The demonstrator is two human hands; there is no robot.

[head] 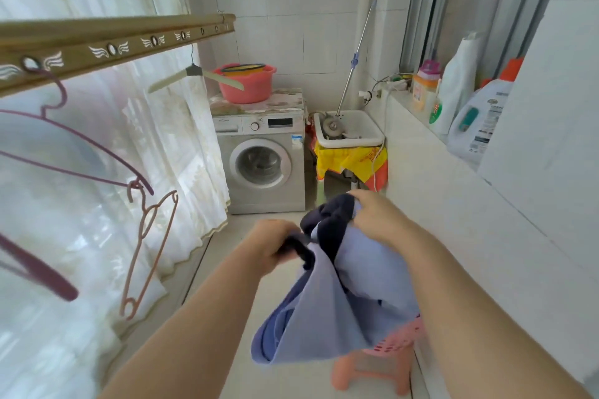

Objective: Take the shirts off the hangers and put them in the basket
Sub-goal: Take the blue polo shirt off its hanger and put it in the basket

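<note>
A: Head view. Containers first?

B: Pink basket (400, 338), low right, on a pink stool (369, 372). The shirt covers most of it, so I cannot tell what is in it. Red basin (248, 84) on the washing machine (262, 159), with a yellow, dark-rimmed item inside. White sink (350, 129) beside the machine, a mop head resting in it.

A: The shirt?

B: One shirt (324, 317), light blue with a dark collar, off the hangers and held in the air between both hands. Collar up, long axis running downward from the hands, lower edge hanging in front of the basket. Contact with the basket: cannot tell.

A: Grips?

B: Left hand (275, 244): grip closed around the dark collar edge. Right hand (379, 217): grip closed on the shirt's top, by the collar.

A: Counts?

B: Four bare hangers. Purple hanger (81, 146) on the rail (113, 42); pink hanger (146, 253) hooked to its end, dangling tilted; pale hanger (194, 74) farther along; a blurred dark hanger (39, 272) at lower left. One basket, one basin, one sink.
</note>
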